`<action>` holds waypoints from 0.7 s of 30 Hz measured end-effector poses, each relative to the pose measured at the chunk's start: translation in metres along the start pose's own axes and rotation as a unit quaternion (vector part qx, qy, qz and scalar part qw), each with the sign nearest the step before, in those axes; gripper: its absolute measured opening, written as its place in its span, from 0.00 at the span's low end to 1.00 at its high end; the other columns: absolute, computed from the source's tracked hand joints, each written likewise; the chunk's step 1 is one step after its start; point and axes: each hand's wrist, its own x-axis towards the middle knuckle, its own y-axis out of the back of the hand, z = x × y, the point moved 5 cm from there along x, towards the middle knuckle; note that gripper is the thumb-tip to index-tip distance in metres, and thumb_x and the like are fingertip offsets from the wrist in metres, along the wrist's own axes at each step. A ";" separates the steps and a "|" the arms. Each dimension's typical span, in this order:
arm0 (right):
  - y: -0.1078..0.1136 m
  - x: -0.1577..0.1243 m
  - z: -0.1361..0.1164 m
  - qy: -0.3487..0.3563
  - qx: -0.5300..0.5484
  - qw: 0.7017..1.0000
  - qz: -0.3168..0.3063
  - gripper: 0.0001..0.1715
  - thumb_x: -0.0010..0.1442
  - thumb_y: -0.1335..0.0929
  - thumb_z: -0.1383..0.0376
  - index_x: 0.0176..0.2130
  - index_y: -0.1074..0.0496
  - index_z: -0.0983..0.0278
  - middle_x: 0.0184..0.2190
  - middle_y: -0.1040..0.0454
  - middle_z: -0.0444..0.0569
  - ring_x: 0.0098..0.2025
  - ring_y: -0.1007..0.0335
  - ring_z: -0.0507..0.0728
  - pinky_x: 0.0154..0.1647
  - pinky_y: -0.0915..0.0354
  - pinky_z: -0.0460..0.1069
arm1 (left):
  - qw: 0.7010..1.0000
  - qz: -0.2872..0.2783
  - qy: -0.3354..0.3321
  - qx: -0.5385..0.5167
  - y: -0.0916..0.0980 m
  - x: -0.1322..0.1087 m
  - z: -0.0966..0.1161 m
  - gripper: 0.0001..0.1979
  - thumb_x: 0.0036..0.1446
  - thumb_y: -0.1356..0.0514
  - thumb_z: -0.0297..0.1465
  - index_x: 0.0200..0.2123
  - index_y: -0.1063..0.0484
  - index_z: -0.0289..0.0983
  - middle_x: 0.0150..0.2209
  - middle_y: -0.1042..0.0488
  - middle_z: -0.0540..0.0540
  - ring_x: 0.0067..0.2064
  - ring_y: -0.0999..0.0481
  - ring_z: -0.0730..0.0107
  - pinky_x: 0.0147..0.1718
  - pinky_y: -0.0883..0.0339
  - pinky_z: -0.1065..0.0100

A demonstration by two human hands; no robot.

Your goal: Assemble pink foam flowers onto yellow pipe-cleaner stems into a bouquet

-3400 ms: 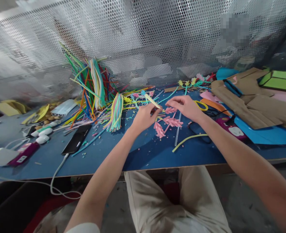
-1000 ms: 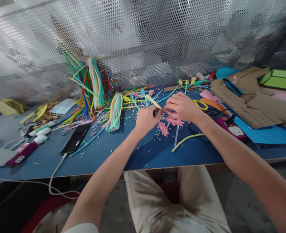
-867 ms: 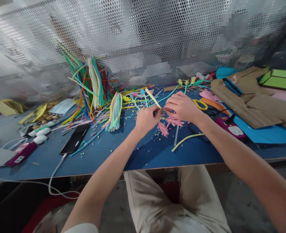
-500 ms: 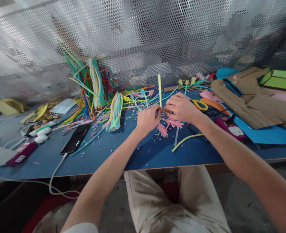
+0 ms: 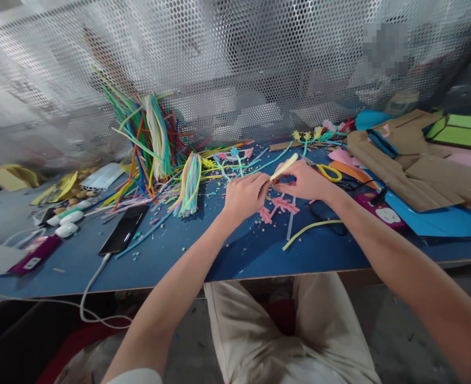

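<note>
A pale yellow pipe cleaner (image 5: 285, 166) slants up to the right from between my two hands, over the middle of the table. The fingers of my left hand (image 5: 246, 193) are closed on its lower end. Close beside it, my right hand (image 5: 301, 180) pinches the same end; the exact grip of the fingertips is partly hidden. Just below the hands, pink fringed pipe-cleaner sprigs (image 5: 284, 205) show, partly covered by them. A loose yellow pipe cleaner (image 5: 309, 229) lies curved on the table below my right forearm.
Bundles of coloured pipe cleaners (image 5: 189, 184) and a phone (image 5: 124, 229) on a cable lie left. Yellow-handled scissors (image 5: 330, 173), brown cardboard (image 5: 431, 160) and a purple power strip (image 5: 379, 209) are right. A perforated metal screen (image 5: 259, 69) stands behind the blue table (image 5: 171, 261).
The yellow pipe cleaner stood upright between my hands; now its free end is tipped to the right and toward me, across my right fingers. My hands have barely shifted.
</note>
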 end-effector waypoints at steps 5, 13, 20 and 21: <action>-0.005 0.001 0.004 -0.031 0.041 0.999 -0.011 0.07 0.59 0.30 0.64 0.35 0.20 0.62 0.35 0.19 0.49 0.38 0.26 0.58 0.40 0.36 0.52 | 1.000 -0.010 -0.021 0.008 -0.003 0.000 0.000 0.12 0.71 0.47 0.34 0.42 0.23 0.40 0.37 0.19 0.45 0.40 0.20 0.64 0.36 0.36 0.65; -0.009 0.003 0.006 -0.065 0.088 0.993 -0.035 0.11 0.60 0.31 0.61 0.34 0.20 0.64 0.33 0.19 0.49 0.35 0.27 0.56 0.39 0.37 0.51 | 0.999 -0.002 -0.045 0.006 -0.003 0.001 -0.003 0.10 0.71 0.46 0.32 0.42 0.24 0.40 0.37 0.19 0.47 0.39 0.19 0.64 0.37 0.35 0.64; -0.014 0.001 0.014 -0.162 0.199 0.967 -0.016 0.12 0.57 0.31 0.58 0.32 0.22 0.63 0.29 0.23 0.45 0.34 0.31 0.55 0.39 0.38 0.51 | 0.995 0.052 -0.065 -0.050 0.008 0.003 -0.010 0.11 0.71 0.46 0.31 0.49 0.25 0.40 0.47 0.19 0.45 0.50 0.22 0.62 0.50 0.34 0.60; -0.013 0.002 0.016 -0.166 0.196 0.966 0.000 0.12 0.58 0.31 0.58 0.31 0.22 0.63 0.29 0.24 0.45 0.34 0.31 0.55 0.40 0.37 0.51 | 0.995 0.070 -0.048 -0.061 0.012 0.003 -0.011 0.11 0.71 0.46 0.32 0.50 0.26 0.40 0.50 0.20 0.44 0.53 0.24 0.61 0.54 0.35 0.58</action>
